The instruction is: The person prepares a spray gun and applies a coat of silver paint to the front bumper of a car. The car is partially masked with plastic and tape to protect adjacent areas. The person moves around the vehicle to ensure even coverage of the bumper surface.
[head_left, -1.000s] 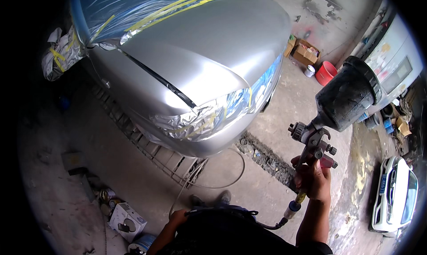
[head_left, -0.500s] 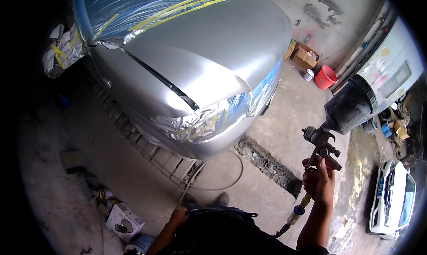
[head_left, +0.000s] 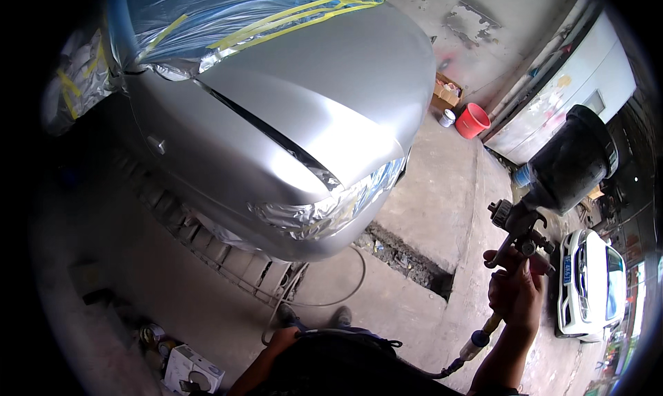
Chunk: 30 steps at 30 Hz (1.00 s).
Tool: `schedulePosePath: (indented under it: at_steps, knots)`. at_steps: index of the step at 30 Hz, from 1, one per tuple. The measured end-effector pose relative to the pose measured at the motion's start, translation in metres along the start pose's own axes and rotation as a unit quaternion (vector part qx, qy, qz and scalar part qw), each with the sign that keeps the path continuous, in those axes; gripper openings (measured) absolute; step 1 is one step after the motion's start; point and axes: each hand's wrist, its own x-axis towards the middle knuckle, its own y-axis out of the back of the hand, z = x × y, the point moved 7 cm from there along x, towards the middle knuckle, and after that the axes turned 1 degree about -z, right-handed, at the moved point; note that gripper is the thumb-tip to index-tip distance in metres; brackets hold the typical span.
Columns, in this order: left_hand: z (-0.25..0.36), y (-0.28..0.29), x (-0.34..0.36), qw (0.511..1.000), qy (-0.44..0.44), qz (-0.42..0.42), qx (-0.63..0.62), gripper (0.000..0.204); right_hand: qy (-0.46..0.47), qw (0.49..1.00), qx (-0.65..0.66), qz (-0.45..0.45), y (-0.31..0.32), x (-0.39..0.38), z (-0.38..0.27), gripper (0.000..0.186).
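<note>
My right hand (head_left: 514, 292) grips a dark spray gun (head_left: 518, 237) with a large black cup (head_left: 573, 161) on top; a hose with a cylindrical fitting (head_left: 475, 344) hangs below it. My left hand (head_left: 282, 341) is low at my waist beside a grey hose (head_left: 362, 271) looped on the floor; its fingers are mostly hidden. Ahead, to the left of the gun, stands a silver car (head_left: 311, 85), masked with blue plastic (head_left: 179, 16), foil (head_left: 304, 216) and yellow tape.
A drain channel (head_left: 407, 258) and metal grate (head_left: 207, 244) cross the floor. A red bucket (head_left: 473, 119), tin (head_left: 447, 117) and cardboard box (head_left: 445, 92) stand by the wall. A white car (head_left: 587, 285) is at right, a white box (head_left: 193, 368) at lower left.
My right hand and the spray gun have moved right. The view has shifted, so the silver car's lower part sits lower and the white car further up and left in the picture.
</note>
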Motion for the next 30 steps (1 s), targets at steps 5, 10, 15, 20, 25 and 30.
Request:
schedulePosePath:
  at_steps: [5, 10, 15, 20, 25, 30]
  knots:
    - [-0.019, 0.006, 0.015, 0.997, -0.073, -0.007, -0.037, 0.032, -0.038, 0.979, -0.112, 0.167, -0.003, -0.012, -0.015, 0.040]
    - [-0.015, 0.023, 0.014, 0.995, -0.099, -0.003, -0.033, 0.029, -0.027, 0.989, -0.098, 0.111, -0.044, -0.012, -0.031, 0.040]
    - [-0.012, 0.041, 0.010, 0.995, -0.096, 0.010, -0.035, 0.027, 0.036, 0.998, -0.006, -0.047, -0.104, 0.002, -0.051, 0.044]
    - [-0.003, 0.049, 0.009, 0.998, -0.038, 0.023, -0.034, 0.028, 0.069, 0.994, 0.000, -0.081, -0.118, 0.019, -0.063, 0.043]
    - [-0.009, 0.033, 0.016, 0.999, -0.026, 0.020, 0.007, 0.029, 0.000, 0.999, -0.024, -0.021, -0.063, 0.028, -0.030, 0.039]
    - [-0.004, 0.024, 0.026, 0.999, -0.033, -0.007, 0.010, 0.031, -0.073, 0.985, -0.062, 0.141, 0.026, 0.015, 0.017, 0.038]
